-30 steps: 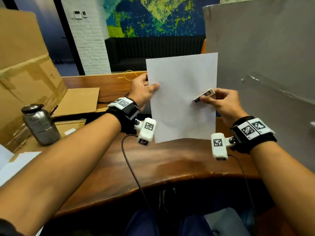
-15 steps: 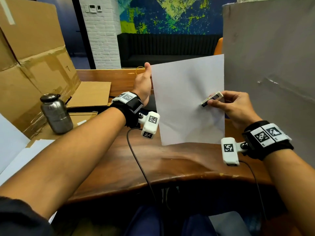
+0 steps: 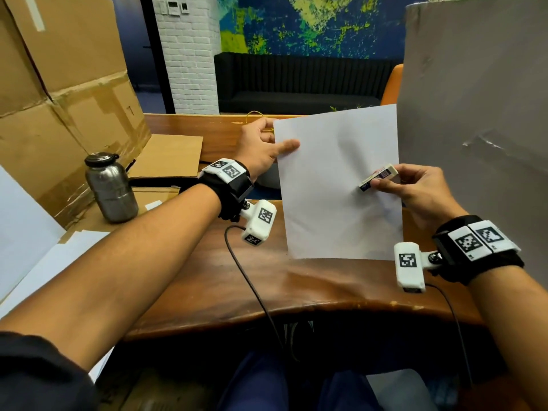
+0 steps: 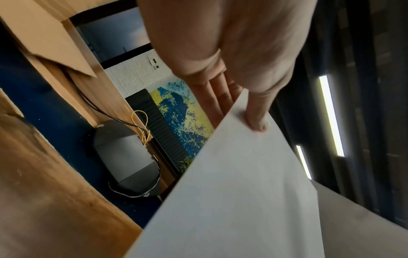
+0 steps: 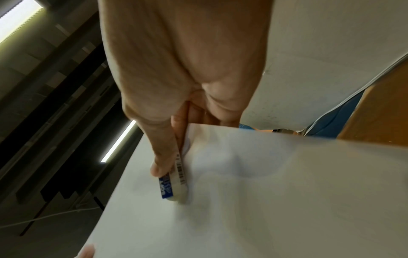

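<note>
A blank white sheet of paper stands almost upright above the wooden desk. My left hand pinches its left edge near the top, thumb on the front and fingers behind. In the left wrist view the thumb presses on the paper. My right hand pinches a small white eraser in a blue printed sleeve and holds its end against the sheet's right half. The right wrist view shows the eraser flat against the paper.
A steel bottle stands at the left beside stacked cardboard boxes. A large grey board rises close on the right. White sheets lie at the left edge. Cables run from both wrist cameras over the desk's front edge.
The left thumb, raised along the sheet's edge half a second ago, lies across the front of the paper again. The eraser stays at about the same spot on the sheet.
</note>
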The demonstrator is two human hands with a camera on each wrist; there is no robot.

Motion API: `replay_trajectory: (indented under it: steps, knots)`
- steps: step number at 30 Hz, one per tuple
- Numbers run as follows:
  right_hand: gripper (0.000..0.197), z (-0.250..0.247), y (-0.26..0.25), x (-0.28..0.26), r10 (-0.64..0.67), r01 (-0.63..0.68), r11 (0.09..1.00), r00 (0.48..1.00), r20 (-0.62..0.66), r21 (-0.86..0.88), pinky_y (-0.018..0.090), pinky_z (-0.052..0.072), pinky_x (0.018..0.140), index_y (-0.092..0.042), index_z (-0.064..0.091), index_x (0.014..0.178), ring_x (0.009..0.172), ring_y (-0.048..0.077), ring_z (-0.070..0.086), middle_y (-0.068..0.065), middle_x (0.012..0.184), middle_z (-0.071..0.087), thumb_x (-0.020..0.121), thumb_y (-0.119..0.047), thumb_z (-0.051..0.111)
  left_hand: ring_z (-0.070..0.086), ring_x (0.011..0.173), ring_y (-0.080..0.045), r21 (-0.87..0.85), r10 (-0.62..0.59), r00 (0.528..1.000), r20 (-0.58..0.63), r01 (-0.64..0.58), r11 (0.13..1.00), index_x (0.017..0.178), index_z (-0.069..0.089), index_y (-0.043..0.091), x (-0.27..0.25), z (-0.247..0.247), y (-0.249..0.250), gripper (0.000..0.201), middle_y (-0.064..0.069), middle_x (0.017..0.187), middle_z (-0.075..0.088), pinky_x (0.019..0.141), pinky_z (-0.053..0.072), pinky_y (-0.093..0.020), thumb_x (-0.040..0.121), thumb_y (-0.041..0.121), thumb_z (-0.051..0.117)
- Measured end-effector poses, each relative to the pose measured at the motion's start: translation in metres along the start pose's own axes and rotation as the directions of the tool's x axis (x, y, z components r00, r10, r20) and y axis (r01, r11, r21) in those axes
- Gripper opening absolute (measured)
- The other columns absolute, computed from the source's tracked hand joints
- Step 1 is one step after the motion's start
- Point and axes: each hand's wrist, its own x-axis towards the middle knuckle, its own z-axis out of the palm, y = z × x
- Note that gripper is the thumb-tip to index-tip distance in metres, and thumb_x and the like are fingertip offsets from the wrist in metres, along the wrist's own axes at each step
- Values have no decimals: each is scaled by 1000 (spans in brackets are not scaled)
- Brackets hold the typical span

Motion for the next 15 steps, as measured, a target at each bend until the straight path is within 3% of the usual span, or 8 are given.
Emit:
replay_trajectory:
  steps: [2, 4, 7, 9, 11, 13, 15]
  knots:
    - [28, 0, 2, -1, 8, -8, 1000, 1000, 8, -1, 19, 54, 81, 5, 73, 101, 84, 18, 69, 14, 95, 73, 75, -1, 80, 73, 89, -19, 25, 4, 999, -42, -3, 1000, 115, 61, 9, 0, 1, -5, 26, -7, 101, 74, 74, 60, -37, 94, 24, 65]
    - [27, 1, 3, -1, 18, -18, 1000, 1000, 12, -6, 19, 54, 82, 6, 72, 102, 84, 17, 69, 15, 95, 73, 76, 0, 79, 71, 96, -24, 20, -41, 998, -49, 42, 999, 120, 59, 13, -1, 0, -7, 30, -7, 106, 71, 71, 61, -38, 98, 33, 57]
    - [23, 4, 5, -1, 66, -66, 998, 997, 32, -24, 18, 55, 79, 1, 73, 97, 79, 13, 69, 8, 89, 75, 76, -3, 79, 68, 101, -19, 84, -69, 996, 54, 64, 994, 135, 44, 24, -5, -10, -14, 76, -6, 115, 68, 71, 62, -36, 72, 42, 82]
    - [18, 10, 8, -2, 118, -114, 991, 991, 63, -64, 21, 54, 78, -5, 75, 92, 77, 12, 70, 3, 84, 76, 75, -6, 80, 69, 94, -17, 160, -60, 995, 77, 47, 986, 139, 37, 28, -9, -18, -23, 92, -4, 110, 68, 71, 61, -33, 65, 26, 90]
    - [19, 19, 13, -3, 213, -200, 972, 971, 106, -125, 30, 56, 81, -3, 75, 94, 82, 18, 71, 9, 89, 76, 75, -6, 81, 71, 83, -20, 246, -65, 995, 74, 45, 968, 139, 36, 30, -13, -26, -37, 87, -5, 100, 69, 71, 60, -34, 71, 8, 85]
    - [23, 32, 20, -6, 347, -318, 929, 927, 141, -191, 38, 59, 78, 1, 75, 96, 83, 27, 73, 16, 94, 76, 76, -5, 82, 70, 79, -23, 333, -107, 987, 120, 61, 941, 135, 40, 33, -22, -36, -55, 80, -8, 97, 67, 70, 61, -41, 74, 1, 80]
    - [20, 48, 30, -9, 421, -340, 857, 895, 146, -387, 36, 58, 71, -1, 75, 93, 80, 26, 72, 15, 91, 75, 75, -7, 83, 69, 81, -27, 449, -175, 969, 175, 80, 890, 126, 49, 35, -30, -46, -75, 68, -10, 102, 65, 71, 61, -47, 74, 3, 79]
